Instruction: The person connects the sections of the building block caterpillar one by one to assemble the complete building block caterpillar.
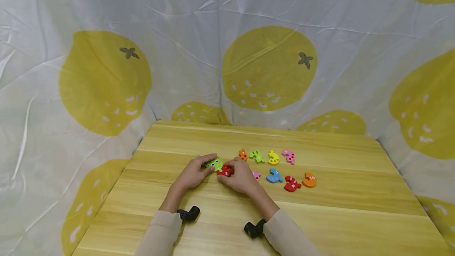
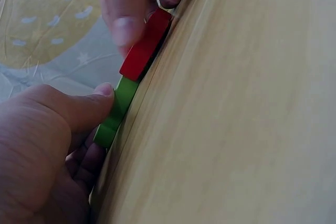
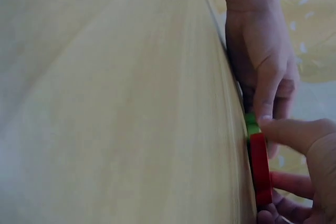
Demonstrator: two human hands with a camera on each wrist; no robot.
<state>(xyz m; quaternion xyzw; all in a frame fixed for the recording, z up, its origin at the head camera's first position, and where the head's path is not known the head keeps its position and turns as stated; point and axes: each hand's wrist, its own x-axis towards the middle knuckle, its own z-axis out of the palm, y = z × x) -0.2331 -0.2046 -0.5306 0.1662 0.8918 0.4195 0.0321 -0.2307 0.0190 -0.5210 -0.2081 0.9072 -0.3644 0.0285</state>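
Observation:
In the head view, my left hand [image 1: 192,173] grips a green puzzle piece [image 1: 216,164] with a smiling face, thumb on its near side and fingers on its far side. My right hand [image 1: 242,176] pinches a red puzzle piece [image 1: 224,171] marked 2 between thumb and fingers. The two pieces meet edge to edge, low over the wooden table. From the left wrist, the red piece [image 2: 147,45] appears right against the end of the green piece [image 2: 123,98]. The right wrist view shows the red piece's side [image 3: 260,169] upright along the tabletop, with fingers covering part of it.
Right of the hands lie several loose puzzle pieces: a far row with orange [image 1: 243,155], green [image 1: 256,156], yellow [image 1: 273,157] and pink [image 1: 290,156], and a nearer row with pink [image 1: 257,176], blue [image 1: 274,176], red [image 1: 292,184] and orange [image 1: 309,180]. A lemon-print curtain [image 1: 185,62] hangs behind the table [image 1: 337,216].

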